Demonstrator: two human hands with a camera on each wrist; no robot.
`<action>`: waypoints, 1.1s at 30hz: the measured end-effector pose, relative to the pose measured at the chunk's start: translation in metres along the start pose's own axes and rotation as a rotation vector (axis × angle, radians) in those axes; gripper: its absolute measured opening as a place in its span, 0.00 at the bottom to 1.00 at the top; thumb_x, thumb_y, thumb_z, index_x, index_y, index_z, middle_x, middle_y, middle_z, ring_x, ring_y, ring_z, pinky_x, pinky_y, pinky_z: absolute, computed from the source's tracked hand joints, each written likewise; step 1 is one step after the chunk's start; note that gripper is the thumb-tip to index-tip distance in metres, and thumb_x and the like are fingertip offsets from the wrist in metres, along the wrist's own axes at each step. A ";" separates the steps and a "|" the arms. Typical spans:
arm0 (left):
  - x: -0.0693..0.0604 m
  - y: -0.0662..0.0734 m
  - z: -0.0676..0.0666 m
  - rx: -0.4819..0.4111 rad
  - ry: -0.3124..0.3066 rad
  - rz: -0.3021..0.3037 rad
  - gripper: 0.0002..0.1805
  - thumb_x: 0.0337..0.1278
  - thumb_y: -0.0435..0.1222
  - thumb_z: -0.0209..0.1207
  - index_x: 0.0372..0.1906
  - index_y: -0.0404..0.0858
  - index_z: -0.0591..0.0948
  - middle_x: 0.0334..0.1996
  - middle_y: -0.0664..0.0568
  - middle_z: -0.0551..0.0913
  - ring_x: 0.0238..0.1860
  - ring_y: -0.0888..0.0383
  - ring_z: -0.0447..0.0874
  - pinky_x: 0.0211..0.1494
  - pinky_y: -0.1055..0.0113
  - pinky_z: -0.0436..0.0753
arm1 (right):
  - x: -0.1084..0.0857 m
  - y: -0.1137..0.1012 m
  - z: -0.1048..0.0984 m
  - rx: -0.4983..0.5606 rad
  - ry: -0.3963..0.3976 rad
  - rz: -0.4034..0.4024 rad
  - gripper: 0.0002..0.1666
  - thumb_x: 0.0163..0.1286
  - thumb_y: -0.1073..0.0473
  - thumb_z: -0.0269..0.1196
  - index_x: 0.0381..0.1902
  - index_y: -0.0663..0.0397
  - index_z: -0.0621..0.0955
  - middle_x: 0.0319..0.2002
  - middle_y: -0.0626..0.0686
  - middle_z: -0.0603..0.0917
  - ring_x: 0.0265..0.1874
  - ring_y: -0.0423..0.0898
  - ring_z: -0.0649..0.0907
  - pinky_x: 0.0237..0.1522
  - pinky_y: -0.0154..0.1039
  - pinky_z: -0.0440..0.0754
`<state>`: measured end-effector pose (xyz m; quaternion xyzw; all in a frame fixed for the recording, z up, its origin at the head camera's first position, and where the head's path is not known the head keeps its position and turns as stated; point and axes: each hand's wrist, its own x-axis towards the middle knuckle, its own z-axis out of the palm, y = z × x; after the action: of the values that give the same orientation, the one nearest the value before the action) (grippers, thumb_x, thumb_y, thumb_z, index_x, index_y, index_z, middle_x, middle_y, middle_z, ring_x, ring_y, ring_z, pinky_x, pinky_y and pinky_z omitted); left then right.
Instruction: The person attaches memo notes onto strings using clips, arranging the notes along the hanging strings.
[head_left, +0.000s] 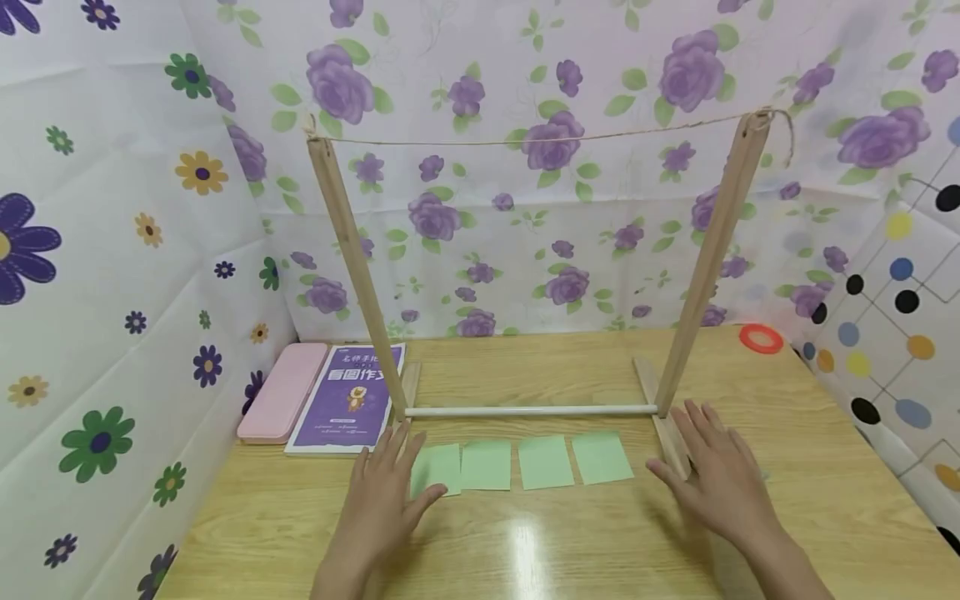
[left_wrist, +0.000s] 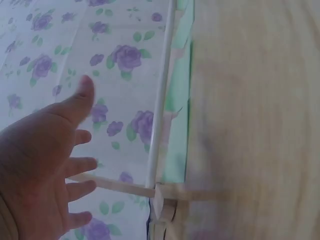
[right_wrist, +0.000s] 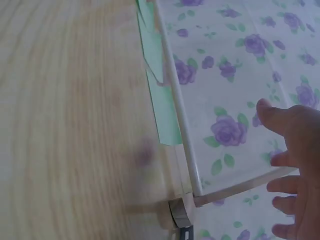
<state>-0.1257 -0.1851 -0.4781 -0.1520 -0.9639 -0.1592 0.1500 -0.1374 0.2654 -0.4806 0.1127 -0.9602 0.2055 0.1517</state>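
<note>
A wooden frame stands on the table, with a left post [head_left: 352, 258], a right post [head_left: 712, 258], a white rod [head_left: 525, 411] low between them and twine [head_left: 450, 143] strung across the tops. In front of the rod lie several green paper squares [head_left: 546, 462] in a row. My left hand [head_left: 378, 504], fingers spread, is by the foot of the left post; its thumb overlaps the leftmost square in the head view. Near the right foot [head_left: 671, 446] is my right hand [head_left: 720, 479], fingers also spread. Both hands hold nothing; whether they touch anything, I cannot tell.
At the left back a pink case [head_left: 285, 392] lies beside a purple-covered book [head_left: 348, 400]. A red ring [head_left: 761, 338], perhaps a tape roll, rests at the right back corner. Flower-patterned cloth [head_left: 487, 267] hangs behind the wooden table [head_left: 480, 542].
</note>
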 end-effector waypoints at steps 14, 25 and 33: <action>0.014 -0.030 0.011 -0.252 -0.050 -0.102 0.30 0.58 0.43 0.72 0.62 0.34 0.79 0.62 0.38 0.79 0.63 0.39 0.77 0.68 0.42 0.74 | 0.007 0.062 -0.003 0.176 0.050 -0.032 0.27 0.66 0.56 0.72 0.59 0.63 0.80 0.47 0.64 0.86 0.33 0.52 0.84 0.20 0.31 0.73; 0.011 -0.038 0.031 -0.300 -0.070 -0.176 0.32 0.53 0.38 0.74 0.63 0.35 0.78 0.63 0.39 0.78 0.63 0.38 0.74 0.67 0.41 0.74 | 0.003 0.091 0.004 0.107 -0.106 0.076 0.23 0.68 0.58 0.70 0.55 0.68 0.81 0.50 0.70 0.84 0.42 0.68 0.85 0.41 0.67 0.82; 0.014 -0.036 0.034 -0.339 -0.127 -0.177 0.34 0.46 0.31 0.77 0.63 0.35 0.79 0.60 0.41 0.81 0.62 0.40 0.75 0.68 0.44 0.74 | 0.002 0.101 0.008 0.070 -0.154 0.082 0.22 0.65 0.61 0.71 0.53 0.67 0.83 0.39 0.57 0.86 0.33 0.51 0.83 0.38 0.60 0.83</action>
<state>-0.1586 -0.2022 -0.5133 -0.0996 -0.9404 -0.3218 0.0466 -0.1691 0.3514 -0.5236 0.0942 -0.9650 0.2358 0.0648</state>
